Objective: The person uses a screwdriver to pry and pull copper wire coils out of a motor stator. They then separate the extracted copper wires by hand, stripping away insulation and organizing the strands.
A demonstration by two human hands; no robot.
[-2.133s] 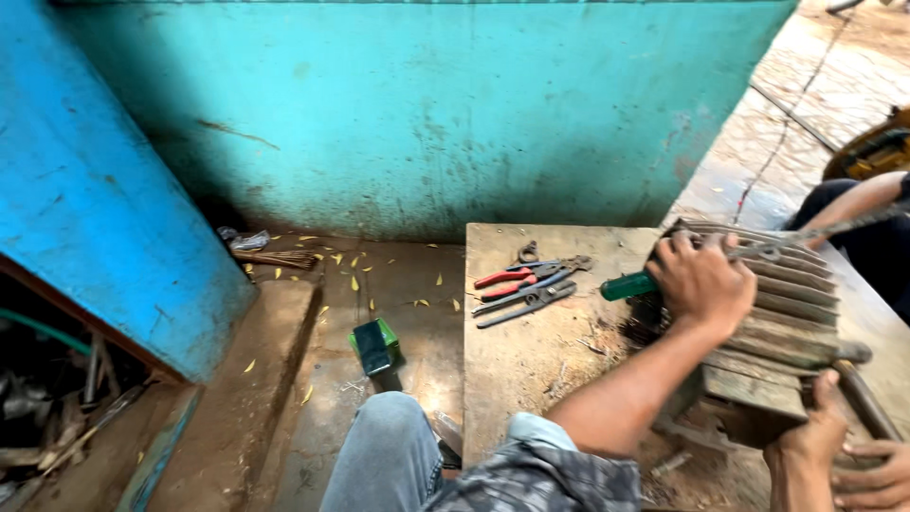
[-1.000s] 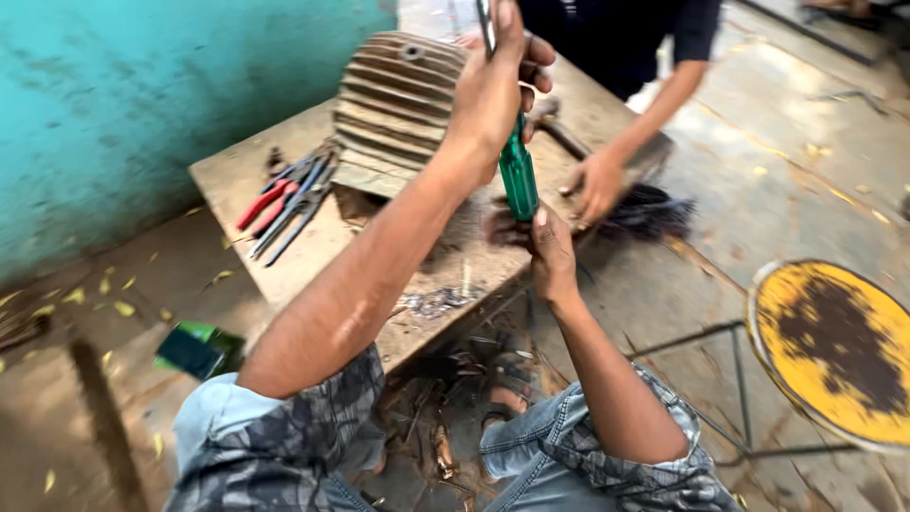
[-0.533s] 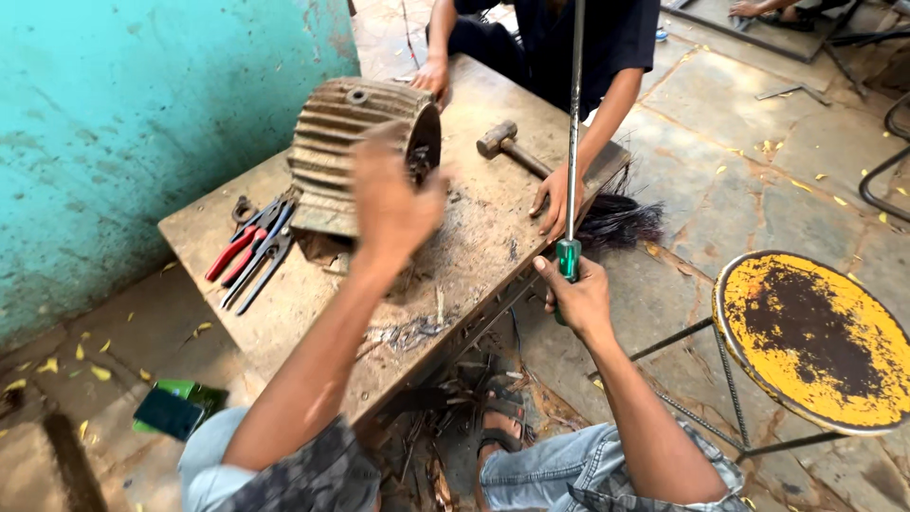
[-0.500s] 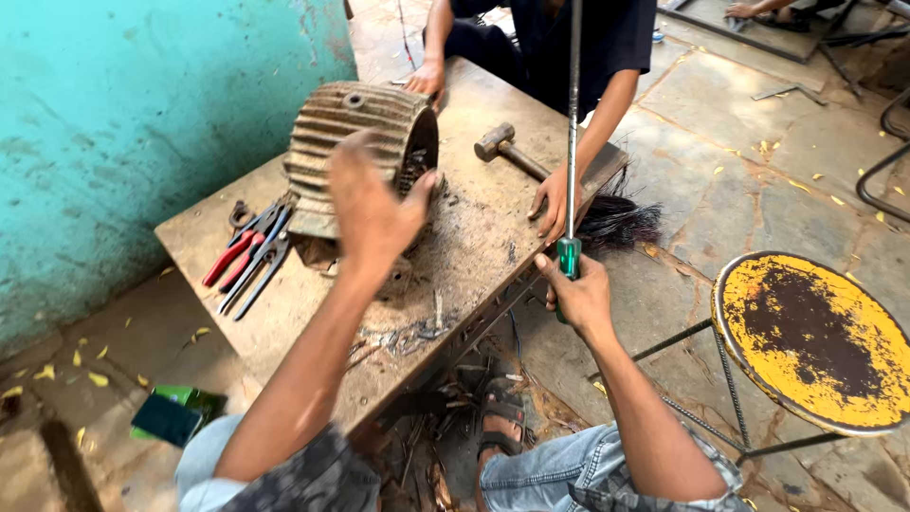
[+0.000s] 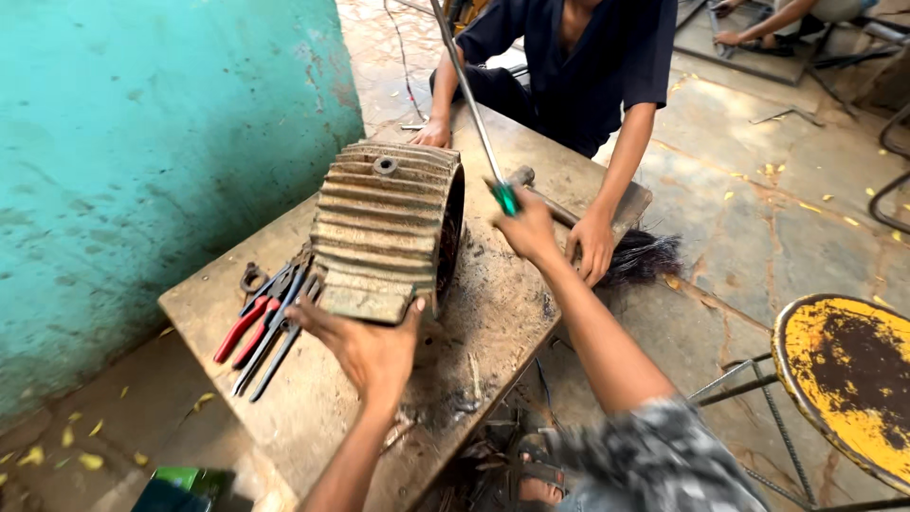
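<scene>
At frame centre, the left hand (image 5: 365, 346) braces the ribbed motor housing (image 5: 384, 228) on the counter (image 5: 313, 417); the right hand (image 5: 529, 228) grips a green-handled long screwdriver (image 5: 474, 104) rising toward the top edge.

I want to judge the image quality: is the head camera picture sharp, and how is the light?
Head view: even daylight, soft shadows, no strong glare. The ribbed motor housing and pliers look sharp; the right hand and its long green-handled tool are slightly motion-blurred, and the left hand near the bottom edge is soft.
</scene>
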